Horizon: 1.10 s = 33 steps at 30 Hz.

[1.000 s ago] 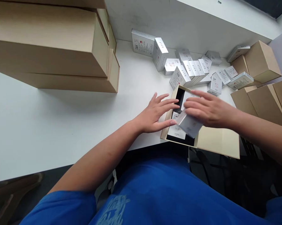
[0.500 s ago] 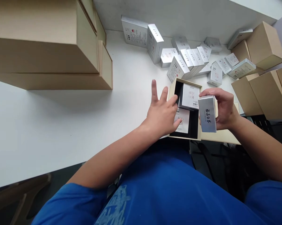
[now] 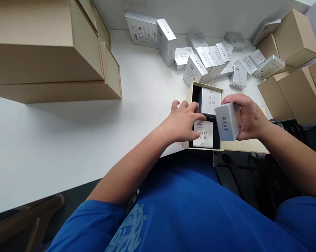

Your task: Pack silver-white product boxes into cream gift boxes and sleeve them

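An open cream gift box [image 3: 205, 84] with a black inside lies at the table's front edge. Two silver-white cartons sit in it: an upper carton [image 3: 210, 99] and a lower carton [image 3: 203, 139]. My left hand [image 3: 182, 120] reaches over the box's left wall, fingers apart and bent, with the thumb and fingertips over the lower carton; whether they touch it I cannot tell. Just right of the box, my right hand [image 3: 251, 117] grips a silver carton [image 3: 227, 121] with dark lettering, held tilted and slightly blurred above the box's right wall.
Large tan boxes [image 3: 42, 66] are stacked at the left of the white table [image 3: 81, 133]. Several silver cartons [image 3: 194, 70] stand and lie along the back wall. More tan boxes [image 3: 295, 38] fill the right side. A cream lid-like panel [image 3: 245, 145] lies right of the open box.
My right hand has turned the silver carton and brought it slightly left. The left hand's raised fingers have curled down, and the upper carton now sits flatter in the box.
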Each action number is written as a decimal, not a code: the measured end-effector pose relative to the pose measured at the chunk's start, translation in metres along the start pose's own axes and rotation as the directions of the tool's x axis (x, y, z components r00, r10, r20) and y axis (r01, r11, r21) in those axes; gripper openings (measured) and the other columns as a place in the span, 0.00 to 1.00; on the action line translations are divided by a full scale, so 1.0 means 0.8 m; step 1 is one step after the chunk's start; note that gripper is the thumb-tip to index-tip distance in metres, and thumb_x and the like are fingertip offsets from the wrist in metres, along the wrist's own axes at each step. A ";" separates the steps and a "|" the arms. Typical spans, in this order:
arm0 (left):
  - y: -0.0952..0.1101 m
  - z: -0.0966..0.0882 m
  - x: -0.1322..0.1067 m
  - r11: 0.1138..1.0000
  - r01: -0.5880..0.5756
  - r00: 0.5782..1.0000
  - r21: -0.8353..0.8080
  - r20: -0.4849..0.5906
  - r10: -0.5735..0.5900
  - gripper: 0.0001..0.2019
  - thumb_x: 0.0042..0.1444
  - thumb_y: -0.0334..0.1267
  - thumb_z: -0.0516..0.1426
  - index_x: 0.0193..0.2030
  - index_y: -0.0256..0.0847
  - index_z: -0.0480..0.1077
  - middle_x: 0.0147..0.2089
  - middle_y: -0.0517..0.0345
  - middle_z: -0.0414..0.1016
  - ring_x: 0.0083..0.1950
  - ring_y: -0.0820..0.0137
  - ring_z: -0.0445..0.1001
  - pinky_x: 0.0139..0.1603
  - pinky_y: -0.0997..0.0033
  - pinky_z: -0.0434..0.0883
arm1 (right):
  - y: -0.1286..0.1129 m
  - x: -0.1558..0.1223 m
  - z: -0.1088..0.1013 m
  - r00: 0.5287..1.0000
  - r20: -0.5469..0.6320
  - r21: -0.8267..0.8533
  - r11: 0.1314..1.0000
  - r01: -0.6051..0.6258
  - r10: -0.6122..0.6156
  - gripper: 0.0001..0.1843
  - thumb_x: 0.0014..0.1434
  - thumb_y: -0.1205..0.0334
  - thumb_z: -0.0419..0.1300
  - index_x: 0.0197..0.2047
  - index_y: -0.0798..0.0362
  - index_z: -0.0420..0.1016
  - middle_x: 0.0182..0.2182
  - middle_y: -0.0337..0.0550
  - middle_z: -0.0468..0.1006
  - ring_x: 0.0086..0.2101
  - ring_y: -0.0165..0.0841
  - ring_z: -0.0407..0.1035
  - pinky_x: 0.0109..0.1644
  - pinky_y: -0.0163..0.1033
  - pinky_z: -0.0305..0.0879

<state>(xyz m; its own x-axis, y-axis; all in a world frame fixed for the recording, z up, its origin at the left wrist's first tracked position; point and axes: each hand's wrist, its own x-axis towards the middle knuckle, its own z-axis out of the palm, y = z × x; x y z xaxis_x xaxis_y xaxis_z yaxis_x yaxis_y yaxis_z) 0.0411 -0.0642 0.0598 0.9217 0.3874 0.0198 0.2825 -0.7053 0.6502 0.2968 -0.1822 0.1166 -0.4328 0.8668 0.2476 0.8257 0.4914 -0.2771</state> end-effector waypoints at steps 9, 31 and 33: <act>-0.065 -0.003 -0.023 0.710 -0.169 0.983 -0.683 -0.165 0.075 0.32 0.54 0.50 0.69 0.66 0.54 0.74 0.85 0.54 0.55 0.79 0.42 0.61 0.75 0.41 0.65 | -0.019 0.060 0.017 0.898 0.339 -0.236 0.898 0.371 -0.281 0.35 0.59 0.75 0.59 0.66 0.41 0.66 0.63 0.43 0.75 0.67 0.44 0.66 0.74 0.63 0.65; -0.034 0.034 -0.025 0.996 -0.090 0.928 0.010 -0.362 0.088 0.21 0.70 0.57 0.58 0.60 0.50 0.79 0.80 0.53 0.66 0.86 0.48 0.49 0.85 0.30 0.34 | -0.032 0.030 0.027 0.909 0.392 -0.021 0.989 -0.145 0.142 0.50 0.66 0.23 0.55 0.77 0.51 0.60 0.83 0.57 0.45 0.80 0.67 0.33 0.81 0.79 0.31; -0.030 0.035 -0.027 0.996 -0.084 0.923 0.039 -0.374 0.092 0.20 0.68 0.57 0.59 0.58 0.48 0.78 0.78 0.52 0.69 0.86 0.46 0.50 0.85 0.29 0.33 | -0.032 0.030 0.024 0.903 0.407 0.013 0.988 -0.155 0.137 0.49 0.66 0.23 0.56 0.76 0.50 0.62 0.83 0.56 0.45 0.81 0.67 0.32 0.80 0.80 0.33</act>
<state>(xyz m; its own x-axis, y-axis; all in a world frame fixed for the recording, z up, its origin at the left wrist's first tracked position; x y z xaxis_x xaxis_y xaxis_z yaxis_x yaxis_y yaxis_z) 0.0219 -0.0726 0.0225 0.7768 0.5148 0.3626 0.2145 -0.7577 0.6163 0.2583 -0.1719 0.1115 -0.4252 0.8846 -0.1916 0.8780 0.3518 -0.3246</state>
